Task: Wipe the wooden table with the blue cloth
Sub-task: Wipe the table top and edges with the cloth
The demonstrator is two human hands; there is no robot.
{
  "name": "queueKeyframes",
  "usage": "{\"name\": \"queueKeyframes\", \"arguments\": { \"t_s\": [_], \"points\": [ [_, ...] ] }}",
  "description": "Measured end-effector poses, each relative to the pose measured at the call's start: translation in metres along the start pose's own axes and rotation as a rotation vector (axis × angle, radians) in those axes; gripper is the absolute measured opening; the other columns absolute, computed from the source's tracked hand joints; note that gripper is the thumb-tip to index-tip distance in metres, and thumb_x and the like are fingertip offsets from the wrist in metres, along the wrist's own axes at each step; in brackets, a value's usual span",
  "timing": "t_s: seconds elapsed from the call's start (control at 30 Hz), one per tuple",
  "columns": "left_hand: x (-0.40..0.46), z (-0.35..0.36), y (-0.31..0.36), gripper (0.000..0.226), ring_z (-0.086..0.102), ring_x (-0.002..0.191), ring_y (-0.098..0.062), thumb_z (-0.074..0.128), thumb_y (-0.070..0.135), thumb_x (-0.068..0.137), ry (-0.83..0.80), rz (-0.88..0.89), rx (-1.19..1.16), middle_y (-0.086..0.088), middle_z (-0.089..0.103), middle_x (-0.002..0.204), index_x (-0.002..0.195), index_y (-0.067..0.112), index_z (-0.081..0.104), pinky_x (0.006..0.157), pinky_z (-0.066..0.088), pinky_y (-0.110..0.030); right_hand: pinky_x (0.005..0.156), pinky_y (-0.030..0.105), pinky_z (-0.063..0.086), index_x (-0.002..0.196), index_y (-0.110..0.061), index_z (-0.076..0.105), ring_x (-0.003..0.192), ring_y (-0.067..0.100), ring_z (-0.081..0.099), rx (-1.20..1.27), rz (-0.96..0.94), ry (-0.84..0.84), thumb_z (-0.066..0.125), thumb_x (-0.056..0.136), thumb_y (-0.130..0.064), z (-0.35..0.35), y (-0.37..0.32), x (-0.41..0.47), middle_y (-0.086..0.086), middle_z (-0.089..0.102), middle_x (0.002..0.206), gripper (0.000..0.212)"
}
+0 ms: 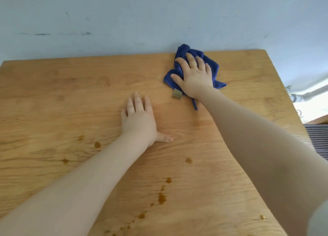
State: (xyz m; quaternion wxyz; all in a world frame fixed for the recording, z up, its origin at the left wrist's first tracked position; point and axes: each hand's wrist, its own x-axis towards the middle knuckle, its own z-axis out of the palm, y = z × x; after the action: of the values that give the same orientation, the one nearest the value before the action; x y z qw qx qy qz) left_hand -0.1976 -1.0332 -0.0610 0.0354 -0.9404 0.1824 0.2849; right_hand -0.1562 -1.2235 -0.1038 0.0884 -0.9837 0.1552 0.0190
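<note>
The wooden table (62, 93) fills most of the view, its far edge against a pale wall. A crumpled blue cloth (212, 65) with a small tan label lies near the far edge, right of centre. My right hand (193, 75) presses flat on the cloth, fingers spread over it, a ring on one finger. My left hand (138, 118) rests palm down on the bare wood near the table's middle, fingers apart, holding nothing. Several brown drops and smears (161, 198) mark the wood in the near half, on both sides of my left forearm.
The pale blue-grey wall (124, 19) stands directly behind the table. Past the table's right edge there is a metal pipe (312, 92) and a dark striped mat (317, 140) on the floor.
</note>
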Motion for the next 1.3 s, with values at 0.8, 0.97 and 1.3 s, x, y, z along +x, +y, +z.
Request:
{"name": "queueKeyframes", "arguments": {
  "t_s": [0.8, 0.97, 1.3],
  "points": [
    [0.0, -0.01, 0.005, 0.143, -0.024, 0.14, -0.032, 0.07, 0.07, 0.054, -0.133, -0.042, -0.061, -0.014, -0.035, 0.148, 0.142, 0.013, -0.027, 0.116, -0.004, -0.048, 0.111, 0.049, 0.017, 0.137, -0.029, 0.037, 0.14, 0.032, 0.02, -0.068, -0.345, -0.075, 0.018, 0.081, -0.063, -0.012, 0.039, -0.059, 0.005, 0.028, 0.151, 0.069],
    [-0.007, -0.011, 0.006, 0.14, -0.019, 0.142, -0.028, 0.072, 0.068, 0.056, -0.079, -0.082, -0.075, -0.011, -0.032, 0.15, 0.143, 0.017, -0.025, 0.116, -0.002, -0.044, 0.113, 0.048, 0.011, 0.14, -0.033, 0.025, 0.142, 0.028, 0.008, -0.001, -0.083, -0.065, 0.031, 0.093, -0.053, -0.016, 0.042, 0.015, 0.0, 0.014, 0.156, 0.052],
    [-0.03, -0.016, 0.051, 0.1, -0.022, 0.14, -0.033, 0.072, 0.028, 0.079, 0.083, -0.034, 0.046, -0.011, -0.027, 0.152, 0.149, 0.025, 0.0, 0.115, -0.005, -0.045, 0.112, 0.051, 0.015, 0.135, -0.027, 0.04, 0.14, 0.032, 0.02, -0.008, -0.434, -0.078, 0.026, 0.087, -0.058, -0.017, 0.08, -0.065, 0.003, 0.029, 0.151, 0.059]
  ]
}}
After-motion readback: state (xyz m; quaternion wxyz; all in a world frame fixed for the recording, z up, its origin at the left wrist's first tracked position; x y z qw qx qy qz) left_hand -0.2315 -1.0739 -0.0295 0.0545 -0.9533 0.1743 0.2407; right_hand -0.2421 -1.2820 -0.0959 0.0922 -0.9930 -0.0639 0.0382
